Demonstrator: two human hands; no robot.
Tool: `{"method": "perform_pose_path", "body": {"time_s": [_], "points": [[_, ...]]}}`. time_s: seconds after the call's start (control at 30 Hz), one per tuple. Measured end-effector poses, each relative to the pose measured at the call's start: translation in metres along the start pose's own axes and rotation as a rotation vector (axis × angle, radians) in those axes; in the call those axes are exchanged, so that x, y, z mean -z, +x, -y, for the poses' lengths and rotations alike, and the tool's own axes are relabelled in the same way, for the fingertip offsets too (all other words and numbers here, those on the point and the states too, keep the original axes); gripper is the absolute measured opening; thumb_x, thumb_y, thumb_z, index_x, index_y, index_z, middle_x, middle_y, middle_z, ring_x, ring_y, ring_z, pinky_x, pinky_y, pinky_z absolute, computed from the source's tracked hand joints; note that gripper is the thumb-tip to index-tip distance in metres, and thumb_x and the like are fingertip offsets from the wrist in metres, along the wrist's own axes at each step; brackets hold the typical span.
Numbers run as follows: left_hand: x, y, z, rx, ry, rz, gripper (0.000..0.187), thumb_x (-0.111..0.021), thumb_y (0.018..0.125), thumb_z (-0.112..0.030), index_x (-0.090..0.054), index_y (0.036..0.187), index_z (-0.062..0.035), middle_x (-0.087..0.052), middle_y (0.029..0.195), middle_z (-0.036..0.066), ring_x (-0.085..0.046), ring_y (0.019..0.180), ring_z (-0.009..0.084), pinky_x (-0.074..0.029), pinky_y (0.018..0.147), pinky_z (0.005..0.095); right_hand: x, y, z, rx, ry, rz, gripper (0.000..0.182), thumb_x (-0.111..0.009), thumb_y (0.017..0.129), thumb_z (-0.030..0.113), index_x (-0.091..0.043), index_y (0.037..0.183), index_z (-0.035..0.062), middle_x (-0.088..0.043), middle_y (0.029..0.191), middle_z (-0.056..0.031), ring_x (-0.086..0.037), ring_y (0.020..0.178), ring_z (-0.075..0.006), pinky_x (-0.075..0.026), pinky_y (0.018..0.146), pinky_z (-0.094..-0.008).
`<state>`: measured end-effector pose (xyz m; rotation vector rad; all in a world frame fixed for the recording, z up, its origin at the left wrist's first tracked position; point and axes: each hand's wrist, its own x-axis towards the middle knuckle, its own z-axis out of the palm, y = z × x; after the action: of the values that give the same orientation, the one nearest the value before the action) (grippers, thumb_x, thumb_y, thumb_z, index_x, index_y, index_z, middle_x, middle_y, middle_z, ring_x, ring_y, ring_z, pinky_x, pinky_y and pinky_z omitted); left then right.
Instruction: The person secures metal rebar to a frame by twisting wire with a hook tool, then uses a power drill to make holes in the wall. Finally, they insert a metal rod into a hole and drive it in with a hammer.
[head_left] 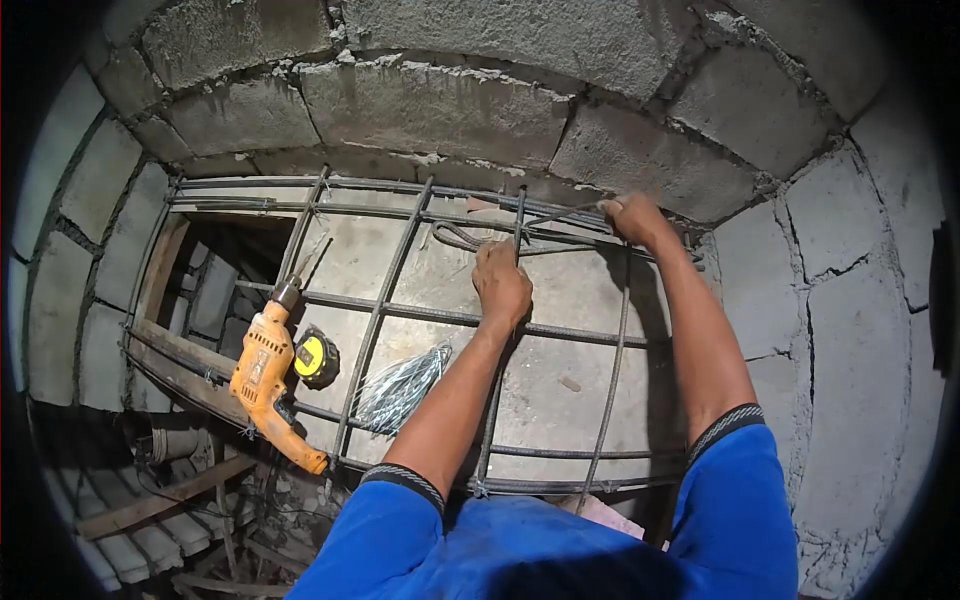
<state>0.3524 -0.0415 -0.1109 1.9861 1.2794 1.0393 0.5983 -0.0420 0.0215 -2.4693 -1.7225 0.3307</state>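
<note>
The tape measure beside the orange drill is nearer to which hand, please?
Left: the left hand is beyond and to the right of the tape measure; the right hand is farther right, near the block wall.

1. Left hand (502, 283): over rebar grid (377, 307), toward its far side; back of hand up, fingers curled; thumb hard to make out.
2. Right hand (633, 218): at grid's far right corner, farther out than left; fingers closed in a grip.
3. Left forearm (450, 400): slants rightward across grid from near edge; wrist roughly in line.
4. Right forearm (705, 330): along grid's right end, angled inward; reaching farther.
</note>
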Motion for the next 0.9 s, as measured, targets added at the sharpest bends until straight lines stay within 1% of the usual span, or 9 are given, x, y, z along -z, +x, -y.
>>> {"method": "perform_pose_path", "body": {"time_s": [0.1, 0.27, 0.47, 0.53, 0.57, 0.63, 0.67, 0.73, 0.9], "points": [[0.001, 0.002, -0.004, 0.029, 0.019, 0.012, 0.044, -0.062, 0.080, -0.003, -0.057, 0.124, 0.0004, -0.060, 0.122, 0.017, -0.045, 0.125, 0.0395, -0.037, 0.101, 0.0534, -0.039, -0.014, -0.029, 0.031, 0.206, 0.033, 0.041, -0.055, 0.096, 0.039, -0.072, 0.084, 0.0035, -0.072, 0.078, -0.0155, -0.068, 0.075, -0.0346, -0.051, 0.071, -0.0451], [-0.008, 0.001, 0.001, 0.030, 0.004, -0.032, 0.041, -0.065, 0.083, -0.009, -0.059, 0.122, 0.0015, -0.060, 0.121, 0.020, -0.047, 0.123, 0.0392, -0.037, 0.100, 0.0529, -0.081, -0.056, -0.022, -0.325, 0.862, 0.006, 0.043, -0.055, 0.098, 0.033, -0.064, 0.069, 0.0029, -0.061, 0.058, -0.0064, -0.054, 0.047, -0.0146, -0.042, 0.048, -0.0325], [-0.018, 0.006, 0.015, -0.011, 0.001, -0.179, 0.036, -0.067, 0.087, -0.017, -0.063, 0.116, 0.0044, -0.063, 0.111, 0.025, -0.054, 0.108, 0.0431, -0.042, 0.095, 0.0503, -0.073, -0.060, -0.008, -0.296, 0.855, -0.153, 0.038, -0.059, 0.096, 0.032, -0.064, 0.072, 0.0040, -0.059, 0.060, -0.0051, -0.056, 0.049, -0.0147, -0.043, 0.048, -0.0334], [-0.006, 0.017, 0.009, -0.016, 0.054, -0.132, 0.035, -0.066, 0.087, -0.019, -0.064, 0.113, 0.0048, -0.064, 0.106, 0.026, -0.056, 0.102, 0.0437, -0.043, 0.093, 0.0499, -0.059, -0.044, -0.004, -0.128, 0.406, -0.745, 0.039, -0.059, 0.098, 0.034, -0.064, 0.076, 0.0026, -0.061, 0.062, -0.0043, -0.057, 0.052, -0.0125, -0.044, 0.049, -0.0316], [-0.003, 0.024, 0.007, -0.004, 0.091, -0.071, 0.037, -0.066, 0.088, -0.023, -0.064, 0.112, 0.0050, -0.065, 0.105, 0.026, -0.057, 0.102, 0.0439, -0.044, 0.092, 0.0495, -0.050, -0.048, -0.003, -0.136, 0.410, -0.742, 0.039, -0.059, 0.098, 0.034, -0.064, 0.076, 0.0026, -0.061, 0.062, -0.0043, -0.057, 0.052, -0.0125, -0.044, 0.049, -0.0316], [0.000, 0.041, 0.001, 0.080, 0.186, 0.065, 0.047, -0.065, 0.088, -0.039, -0.069, 0.103, 0.0050, -0.068, 0.103, 0.027, -0.062, 0.101, 0.0441, -0.048, 0.087, 0.0493, 0.014, -0.078, 0.028, -0.165, 1.147, -0.641, 0.040, -0.057, 0.101, 0.036, -0.063, 0.080, 0.0024, -0.060, 0.065, -0.0028, -0.056, 0.055, -0.0110, -0.045, 0.049, -0.0290], [0.005, 0.055, -0.008, 0.081, 0.178, 0.060, 0.047, -0.065, 0.088, -0.039, -0.069, 0.103, 0.0050, -0.068, 0.103, 0.027, -0.062, 0.101, 0.0441, -0.048, 0.087, 0.0493, 0.027, -0.086, 0.031, -0.159, 1.140, -0.643, 0.040, -0.057, 0.101, 0.036, -0.063, 0.080, 0.0024, -0.060, 0.065, -0.0028, -0.056, 0.055, -0.0110, -0.045, 0.049, -0.0290], [0.014, 0.078, -0.020, 0.324, 0.230, 0.382, 0.047, -0.071, 0.084, -0.041, -0.071, 0.099, 0.0037, -0.068, 0.108, 0.028, -0.064, 0.106, 0.0427, -0.051, 0.088, 0.0485, 0.034, -0.109, 0.032, -0.183, 1.441, -0.535, 0.037, -0.054, 0.102, 0.035, -0.062, 0.084, 0.0031, -0.058, 0.067, -0.0019, -0.054, 0.055, -0.0100, -0.044, 0.048, -0.0266], [0.009, 0.099, -0.020, 0.419, 0.271, 0.463, 0.044, -0.073, 0.081, -0.038, -0.073, 0.102, 0.0010, -0.070, 0.112, 0.022, -0.067, 0.109, 0.0363, -0.053, 0.090, 0.0440, 0.005, -0.148, -0.005, -0.244, 1.431, -0.486, 0.037, -0.056, 0.101, 0.040, -0.060, 0.089, 0.0056, -0.057, 0.070, -0.0015, -0.053, 0.055, -0.0099, -0.045, 0.048, -0.0258]]}}
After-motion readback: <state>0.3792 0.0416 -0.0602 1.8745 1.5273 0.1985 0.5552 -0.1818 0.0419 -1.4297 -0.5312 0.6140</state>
